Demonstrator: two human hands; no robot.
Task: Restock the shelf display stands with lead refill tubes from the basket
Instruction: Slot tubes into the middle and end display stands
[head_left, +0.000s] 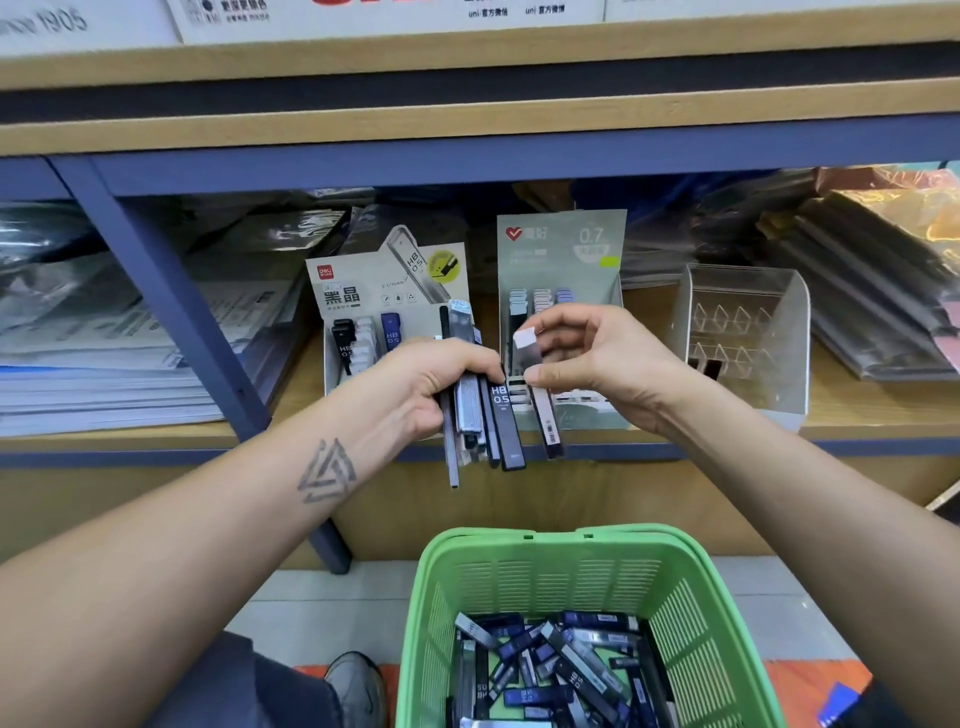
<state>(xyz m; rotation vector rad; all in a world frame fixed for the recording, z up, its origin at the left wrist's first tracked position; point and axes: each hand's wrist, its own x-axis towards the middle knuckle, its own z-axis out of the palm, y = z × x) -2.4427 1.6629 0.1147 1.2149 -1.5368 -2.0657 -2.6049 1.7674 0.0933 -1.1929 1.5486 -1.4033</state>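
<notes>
Above the basket (587, 582), left hand (441, 384) is gripping a tube bundle (480, 410); right hand (587, 364) fingers are pinching one light, stiff, slippery tube (540, 395) near its top.

One head-worn wide-angle view looks forward and down, close to the shelf (857, 421) ahead. The stands (561, 260) sit far centre, the basket (587, 566) near, below the view.

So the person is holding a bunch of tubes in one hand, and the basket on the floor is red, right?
Not quite: the basket is green, not red, as the head view shows. The left hand does hold a bunch of tubes.
</notes>
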